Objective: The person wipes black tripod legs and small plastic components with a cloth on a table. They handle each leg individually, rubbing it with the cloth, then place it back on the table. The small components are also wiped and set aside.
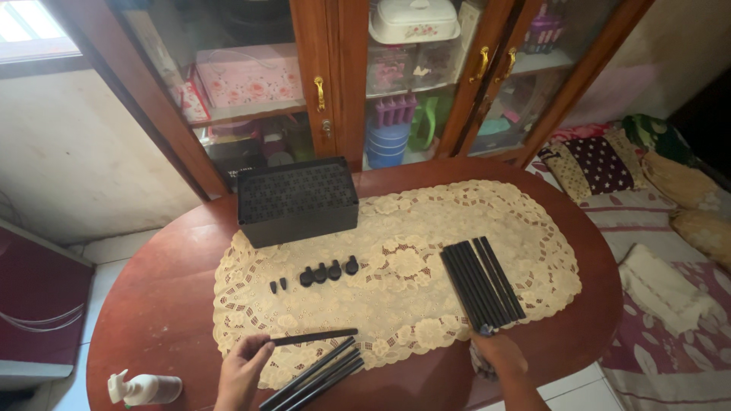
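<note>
The left hand [242,369] pinched one thin black rod [314,336], with three more black rods [314,378] lying just right of it and six small black knob-shaped connectors [316,275] in a row beyond. The right hand [499,352] gripped a cloth [481,358] below a bundle of some eight black rods [482,283]. Beyond the hands, one black perforated plastic box [297,199] sat on the cream lace mat [403,266] covering an oval wooden table [164,304], before a glass-fronted cabinet [335,76].

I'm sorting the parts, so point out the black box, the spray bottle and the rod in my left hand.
Black box [297,199]: head view, patterned top.
Spray bottle [145,389]: head view, its body.
Rod [316,336]: head view, mid-length.
</note>
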